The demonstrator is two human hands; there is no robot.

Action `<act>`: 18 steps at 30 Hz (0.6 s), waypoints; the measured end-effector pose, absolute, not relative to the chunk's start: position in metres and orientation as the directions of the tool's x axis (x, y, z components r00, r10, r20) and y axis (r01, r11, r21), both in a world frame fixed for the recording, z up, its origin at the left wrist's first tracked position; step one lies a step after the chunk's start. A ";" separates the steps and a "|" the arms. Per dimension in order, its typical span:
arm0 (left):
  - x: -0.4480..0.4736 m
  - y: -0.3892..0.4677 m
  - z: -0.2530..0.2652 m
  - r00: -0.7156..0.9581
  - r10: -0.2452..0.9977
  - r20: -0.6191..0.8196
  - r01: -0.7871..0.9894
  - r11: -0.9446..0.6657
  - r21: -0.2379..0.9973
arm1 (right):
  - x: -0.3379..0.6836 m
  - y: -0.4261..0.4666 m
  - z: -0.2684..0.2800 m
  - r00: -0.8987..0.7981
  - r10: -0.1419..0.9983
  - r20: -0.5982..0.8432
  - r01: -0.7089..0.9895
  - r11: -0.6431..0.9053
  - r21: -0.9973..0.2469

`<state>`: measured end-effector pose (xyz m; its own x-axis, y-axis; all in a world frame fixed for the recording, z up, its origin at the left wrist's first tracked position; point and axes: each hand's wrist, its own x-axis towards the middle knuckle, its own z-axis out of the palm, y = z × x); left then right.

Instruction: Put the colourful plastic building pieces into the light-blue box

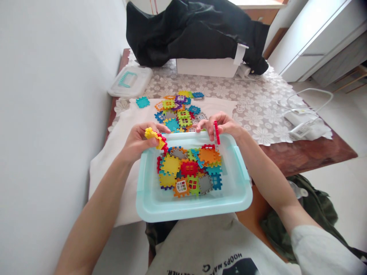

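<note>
A pale blue plastic bin [242,191] rests at the table's near edge, holding several coloured interlocking square tiles [189,170]. My left hand [140,139] hovers over the bin's left rim, gripping a yellow tile joined to a red one [156,139]. My right hand [223,125] is at the bin's far rim, pinching a red tile [216,133] held on edge above the pile. More loose tiles [180,110] lie on a white cloth [126,126] just beyond the bin.
The bin's lid [130,81] lies at the far left by the wall. A white box [208,67] under a black garment [197,30] stands at the back. A white charger and cable [304,126] lie to the right on the lace tablecloth.
</note>
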<state>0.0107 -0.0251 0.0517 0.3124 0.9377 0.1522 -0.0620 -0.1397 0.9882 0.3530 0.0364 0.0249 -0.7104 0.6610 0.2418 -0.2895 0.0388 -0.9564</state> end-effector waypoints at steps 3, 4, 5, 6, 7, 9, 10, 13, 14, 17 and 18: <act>0.011 -0.027 0.055 0.307 0.945 0.116 -0.009 -0.119 0.993 | 0.354 0.037 0.024 -0.720 0.654 0.233 -0.280 0.033 -0.959; 0.011 -0.028 0.057 0.302 0.948 0.103 0.007 -0.111 0.994 | 0.355 0.037 0.023 -0.723 0.652 0.230 -0.273 0.036 -0.961; 0.011 -0.028 0.057 0.301 0.949 0.093 0.019 -0.103 0.995 | 0.355 0.038 0.023 -0.725 0.650 0.229 -0.265 0.042 -0.963; 0.010 -0.028 0.058 0.304 0.949 0.088 0.020 -0.099 0.995 | 0.356 0.038 0.022 -0.724 0.650 0.232 -0.263 0.051 -0.963; 0.010 -0.028 0.059 0.313 0.945 0.094 0.011 -0.102 0.995 | 0.356 0.038 0.022 -0.726 0.646 0.237 -0.264 0.057 -0.963; 0.010 -0.028 0.059 0.330 0.938 0.111 -0.012 -0.114 0.993 | 0.356 0.038 0.021 -0.727 0.640 0.248 -0.273 0.062 -0.960; 0.010 -0.028 0.059 0.331 0.937 0.115 -0.014 -0.117 0.993 | 0.356 0.038 0.021 -0.727 0.638 0.253 -0.279 0.062 -0.958; 0.011 -0.029 0.059 0.304 0.948 0.097 0.022 -0.108 0.994 | 0.355 0.036 0.022 -0.725 0.637 0.263 -0.289 0.067 -0.955; 0.011 -0.029 0.059 0.297 0.951 0.091 0.032 -0.105 0.994 | 0.355 0.036 0.022 -0.720 0.641 0.265 -0.289 0.069 -0.955; 0.011 -0.030 0.060 0.291 0.953 0.086 0.025 -0.098 0.995 | 0.355 0.036 0.023 -0.721 0.639 0.266 -0.287 0.073 -0.955; 0.012 -0.030 0.060 0.290 0.953 0.088 0.013 -0.095 0.995 | 0.355 0.036 0.023 -0.724 0.636 0.266 -0.286 0.074 -0.955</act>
<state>0.0116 -0.0304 0.0599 0.2899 0.9531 0.0875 0.0134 -0.0955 0.9953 0.3548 0.0363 0.0230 -0.7242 0.6363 0.2658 -0.2857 0.0739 -0.9555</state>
